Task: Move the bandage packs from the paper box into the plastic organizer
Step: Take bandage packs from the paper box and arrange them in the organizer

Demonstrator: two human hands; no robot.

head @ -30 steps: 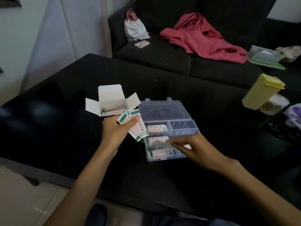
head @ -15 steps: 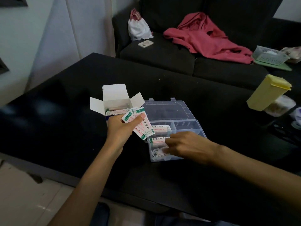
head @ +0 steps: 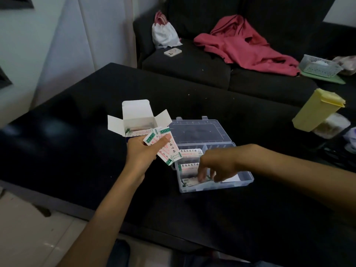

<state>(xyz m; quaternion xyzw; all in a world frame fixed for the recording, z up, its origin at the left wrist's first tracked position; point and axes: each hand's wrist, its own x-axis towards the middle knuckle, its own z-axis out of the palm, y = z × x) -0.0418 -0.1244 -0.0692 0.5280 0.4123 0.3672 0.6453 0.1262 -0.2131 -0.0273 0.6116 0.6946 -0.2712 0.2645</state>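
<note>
Bandage packs [head: 165,146]: a fanned handful was held at 9 o'clock of the plastic organizer [head: 244,179]; others lay in its left compartments, more in the paper box [head: 137,120].
Handling: judged light, thin and slippery; best pinched at the flat faces.
Left hand [head: 143,153]: thumb clamped over the fan.
Right hand [head: 215,162]: fingers pointed down into the nearest compartment, touching a pack; grip could not be told.
Surroundings: black table [head: 77,151], yellow container [head: 317,112] at 2 o'clock.

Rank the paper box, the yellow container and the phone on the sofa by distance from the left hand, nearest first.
From the left hand:
1. Paper box, just beyond the fingers.
2. Phone, far behind on the sofa seat.
3. Yellow container, far right on the table.
</note>
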